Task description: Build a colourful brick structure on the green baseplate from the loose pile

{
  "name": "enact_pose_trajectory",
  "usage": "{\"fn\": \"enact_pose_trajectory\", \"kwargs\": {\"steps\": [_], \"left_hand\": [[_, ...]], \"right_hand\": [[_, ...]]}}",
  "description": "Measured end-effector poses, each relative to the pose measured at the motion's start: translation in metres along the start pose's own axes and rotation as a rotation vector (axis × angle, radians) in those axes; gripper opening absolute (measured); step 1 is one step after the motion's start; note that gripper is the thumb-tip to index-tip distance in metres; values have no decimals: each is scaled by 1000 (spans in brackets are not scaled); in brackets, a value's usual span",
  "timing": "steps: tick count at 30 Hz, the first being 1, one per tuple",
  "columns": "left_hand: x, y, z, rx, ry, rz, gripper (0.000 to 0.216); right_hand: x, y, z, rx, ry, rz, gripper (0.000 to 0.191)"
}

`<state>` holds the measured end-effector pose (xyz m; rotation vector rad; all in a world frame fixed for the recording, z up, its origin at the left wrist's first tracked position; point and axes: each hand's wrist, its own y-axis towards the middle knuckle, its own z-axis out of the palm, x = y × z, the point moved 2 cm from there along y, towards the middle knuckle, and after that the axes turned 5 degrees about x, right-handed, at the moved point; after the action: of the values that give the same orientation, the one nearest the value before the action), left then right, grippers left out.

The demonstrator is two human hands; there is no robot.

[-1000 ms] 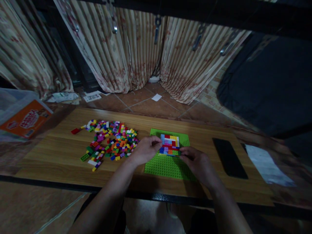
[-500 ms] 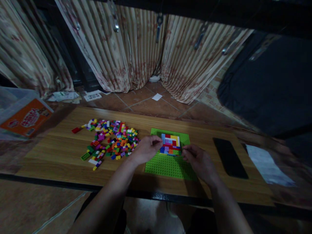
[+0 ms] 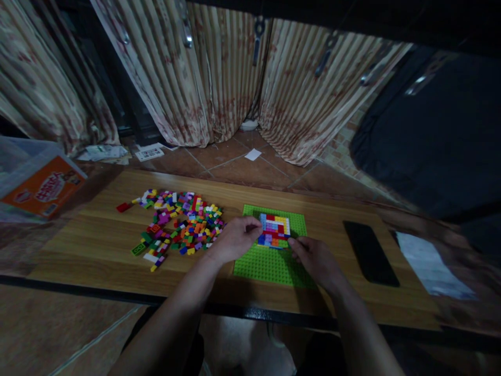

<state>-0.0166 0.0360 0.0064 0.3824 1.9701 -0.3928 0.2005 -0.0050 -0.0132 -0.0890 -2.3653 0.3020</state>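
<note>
Loose brick pile (image 3: 178, 224) lies left, within easy reach. Left hand (image 3: 233, 240): thumb and forefinger pinch the left edge of the brick panel (image 3: 274, 228), apparently steadying it on the green baseplate (image 3: 270, 266). Right hand (image 3: 315, 258): fingertips bunched at the panel's near right corner; whether they pinch a brick cannot be told. Black phone (image 3: 370, 251) lies to the right, well apart.

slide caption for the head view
Left hand and right hand flank a multicoloured brick panel on a green baseplate, loose bricks beside.
</note>
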Motion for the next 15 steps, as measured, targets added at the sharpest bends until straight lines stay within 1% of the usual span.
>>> {"fn": "enact_pose_trajectory", "kwargs": {"steps": [4,9,15], "left_hand": [[2,1,2,-3,-15,15,22],[7,2,5,-19,-46,21,21],[9,3,5,-35,-47,29,19]], "right_hand": [[-2,2,0,19,29,4,44],[4,0,0,7,56,-10,43],[7,-4,3,-58,26,9,43]]}}
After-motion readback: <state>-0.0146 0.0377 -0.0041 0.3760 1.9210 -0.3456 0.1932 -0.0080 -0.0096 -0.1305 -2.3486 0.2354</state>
